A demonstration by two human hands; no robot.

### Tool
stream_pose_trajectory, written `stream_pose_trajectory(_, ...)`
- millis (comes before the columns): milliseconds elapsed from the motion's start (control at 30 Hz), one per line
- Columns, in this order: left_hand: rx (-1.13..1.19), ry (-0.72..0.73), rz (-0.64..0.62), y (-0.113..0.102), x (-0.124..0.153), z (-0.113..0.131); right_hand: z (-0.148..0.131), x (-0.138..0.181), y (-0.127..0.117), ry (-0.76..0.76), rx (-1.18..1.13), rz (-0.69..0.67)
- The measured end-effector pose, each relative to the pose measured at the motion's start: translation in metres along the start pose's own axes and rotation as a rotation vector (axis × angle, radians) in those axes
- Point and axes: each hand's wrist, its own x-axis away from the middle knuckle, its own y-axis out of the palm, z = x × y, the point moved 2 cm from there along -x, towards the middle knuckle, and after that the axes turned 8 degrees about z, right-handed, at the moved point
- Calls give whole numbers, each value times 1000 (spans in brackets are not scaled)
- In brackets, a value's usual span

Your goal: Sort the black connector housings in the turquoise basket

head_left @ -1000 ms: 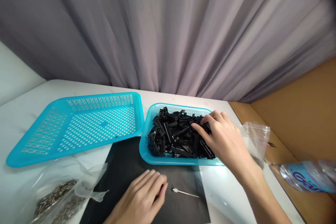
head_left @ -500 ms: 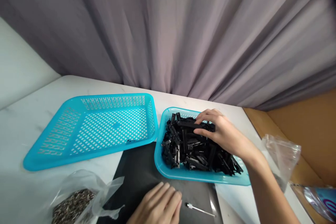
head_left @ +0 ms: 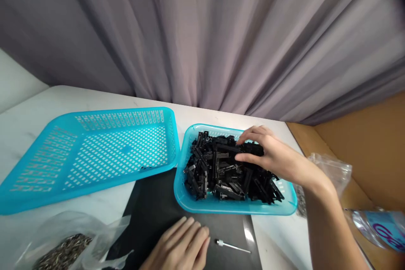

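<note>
My right hand (head_left: 268, 149) reaches into the right-hand blue basket (head_left: 234, 209). Its thumb and fingers are apart over a heap of narrow black plastic parts (head_left: 218, 168), with the end of one dark bar (head_left: 226, 148) between the fingertips. A firm grip on that bar does not show. On the dark mat (head_left: 152, 198) in front of the basket, my left hand (head_left: 182, 244) rests palm down, fingers stretched side by side and holding nothing visible. Just right of it lies a thin metal rod (head_left: 234, 246) with a white collar and a black tip.
A larger blue basket (head_left: 172, 135) stands at left, with a small dark piece (head_left: 147, 168) at its near edge. A clear bag of small metal pieces (head_left: 65, 251) lies front left. Another clear bag (head_left: 335, 173), a cardboard box (head_left: 373, 152) and a blue-labelled package (head_left: 384, 228) are at right.
The view has shifted, so the baskets appear farther left. Within the basket, my right hand has moved slightly right, and its thumb and fingers are wider apart. My left hand stays on the mat.
</note>
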Motion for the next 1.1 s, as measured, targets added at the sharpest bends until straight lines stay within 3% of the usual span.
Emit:
stream_pose_trajectory(100, -15, 3, 1, -1, -2, 2, -12, -10, 12, -50, -7, 53)
stream_pose_trajectory(200, -23, -5, 30, -2, -4, 3, -10, -12, 21, -57, 1, -109)
stream_pose_trajectory(300, -24, -5, 47, -2, -5, 5, 5, 0, 12, 19, 10, -186)
stream_pose_trajectory(467, 3, -46, 68, 4, -3, 9, 2, 16, -4, 86, 195, -35)
stream_pose_trajectory(600, 6, -64, 36, 5, -3, 11, -41, 0, 21, -118, 164, 69)
stream_pose_trajectory(733, 18, -78, 7, 5, -3, 13, -68, -11, 50, -322, -26, -90)
stream_pose_trajectory(867, 26, -89, 1, 6, -1, 14, -58, -8, 52, -284, -48, -162)
stream_pose_trajectory(1100, 54, -95, -25, 7, 0, 14, -36, -1, 26, -241, -165, -161)
